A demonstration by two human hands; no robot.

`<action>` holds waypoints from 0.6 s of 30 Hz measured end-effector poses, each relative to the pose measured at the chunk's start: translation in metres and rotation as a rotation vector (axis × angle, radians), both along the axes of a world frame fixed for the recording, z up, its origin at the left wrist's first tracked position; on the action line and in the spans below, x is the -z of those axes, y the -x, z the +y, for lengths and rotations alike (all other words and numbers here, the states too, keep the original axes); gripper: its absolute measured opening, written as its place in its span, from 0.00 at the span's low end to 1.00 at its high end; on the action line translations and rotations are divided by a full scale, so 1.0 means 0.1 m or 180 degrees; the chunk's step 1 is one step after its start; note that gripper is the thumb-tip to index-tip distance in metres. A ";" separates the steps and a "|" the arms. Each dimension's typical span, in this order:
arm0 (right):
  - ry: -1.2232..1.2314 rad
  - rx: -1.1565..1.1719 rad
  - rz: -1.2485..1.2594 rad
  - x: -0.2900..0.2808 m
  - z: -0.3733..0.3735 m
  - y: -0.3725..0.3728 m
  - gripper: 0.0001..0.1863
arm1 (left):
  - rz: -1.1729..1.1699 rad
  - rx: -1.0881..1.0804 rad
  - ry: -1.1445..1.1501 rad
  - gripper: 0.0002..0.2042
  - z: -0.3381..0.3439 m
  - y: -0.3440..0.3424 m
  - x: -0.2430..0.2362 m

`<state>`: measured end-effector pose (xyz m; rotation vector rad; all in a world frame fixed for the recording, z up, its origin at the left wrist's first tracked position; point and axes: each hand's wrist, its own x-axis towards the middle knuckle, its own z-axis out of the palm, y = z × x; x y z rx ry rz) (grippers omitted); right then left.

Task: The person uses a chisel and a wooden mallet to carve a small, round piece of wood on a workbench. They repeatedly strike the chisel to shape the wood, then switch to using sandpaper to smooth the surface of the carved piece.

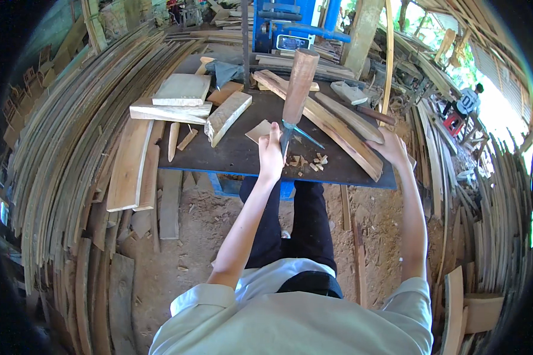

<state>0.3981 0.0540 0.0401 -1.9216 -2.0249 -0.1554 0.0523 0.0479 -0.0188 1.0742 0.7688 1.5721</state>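
My left hand (270, 155) is closed, thumb up, around the lower part of a hand tool at the table's front. The tool has a thick round wooden handle (300, 86) standing upward, a dark metal part below it and a blue-grey spike (309, 138) jutting right. Its exact kind is unclear. At the right side of the table, my right hand (391, 147) closes on the near end of a curved wooden piece (346, 115); part of its fingers is hidden. A longer wooden bar (331, 133) lies alongside. Wood chips (308, 163) are scattered beside the tool.
Wood blocks (180, 89) and a pale offcut (228, 118) lie on the dark table (204, 155). A blue machine (296, 29) stands behind. Stacked planks (83, 136) flank me on the left and right. A seated person (468, 102) is at far right.
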 end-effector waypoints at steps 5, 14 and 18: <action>-0.0595 0.0232 0.0527 -0.70 -0.41 0.36 0.38 | 0.0110 -0.0113 0.0013 0.29 -0.01 0.01 0.04; -0.1382 -0.0408 -0.0444 -1.72 -0.99 0.93 0.33 | -0.0009 -0.0144 0.0121 0.30 -0.02 -0.01 -0.03; -0.1583 0.0071 0.0248 -2.10 -0.93 0.79 0.33 | -0.0052 -0.0108 0.0091 0.30 -0.01 -0.05 -0.01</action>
